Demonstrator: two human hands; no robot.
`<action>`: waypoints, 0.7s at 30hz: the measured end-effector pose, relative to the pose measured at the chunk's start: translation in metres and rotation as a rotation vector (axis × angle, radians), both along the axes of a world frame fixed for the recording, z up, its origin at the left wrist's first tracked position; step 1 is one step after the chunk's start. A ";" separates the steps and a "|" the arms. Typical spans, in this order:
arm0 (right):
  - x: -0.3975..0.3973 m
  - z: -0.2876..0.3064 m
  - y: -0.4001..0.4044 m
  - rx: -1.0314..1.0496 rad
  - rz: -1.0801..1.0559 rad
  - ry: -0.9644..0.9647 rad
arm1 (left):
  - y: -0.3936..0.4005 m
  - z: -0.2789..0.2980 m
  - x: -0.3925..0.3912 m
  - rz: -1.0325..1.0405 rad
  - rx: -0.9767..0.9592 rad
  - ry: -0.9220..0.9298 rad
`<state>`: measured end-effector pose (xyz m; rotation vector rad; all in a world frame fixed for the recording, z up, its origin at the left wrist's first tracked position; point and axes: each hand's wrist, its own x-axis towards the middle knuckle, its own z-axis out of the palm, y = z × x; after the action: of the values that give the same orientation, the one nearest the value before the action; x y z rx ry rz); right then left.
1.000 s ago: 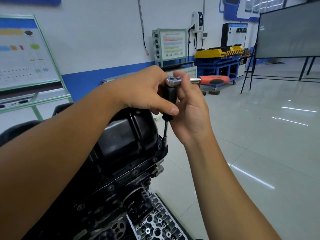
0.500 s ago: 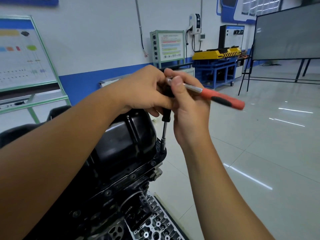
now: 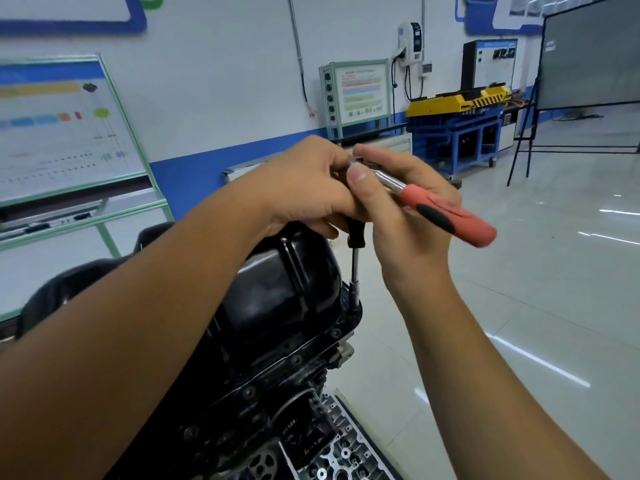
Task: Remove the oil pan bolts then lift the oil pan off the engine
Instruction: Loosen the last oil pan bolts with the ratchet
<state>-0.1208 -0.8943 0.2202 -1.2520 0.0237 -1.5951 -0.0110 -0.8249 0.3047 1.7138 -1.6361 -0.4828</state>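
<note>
No text can be read anywhere. The wall chart (image 3: pixel 62 129) at left carries coloured blocks and rows of marks too blurred to make out. The green-framed panel (image 3: pixel 362 93) shows coloured lines of small print, also illegible, as is the writing on the dark board (image 3: pixel 588 53).
</note>
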 end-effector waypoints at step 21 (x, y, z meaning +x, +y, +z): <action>-0.009 0.009 -0.014 0.371 0.694 -0.141 | -0.001 -0.003 0.004 -0.135 0.031 0.047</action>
<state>-0.1295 -0.9082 0.2287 -0.7373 -0.1786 -1.0072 -0.0070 -0.8262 0.3015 1.6088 -1.7260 -0.6114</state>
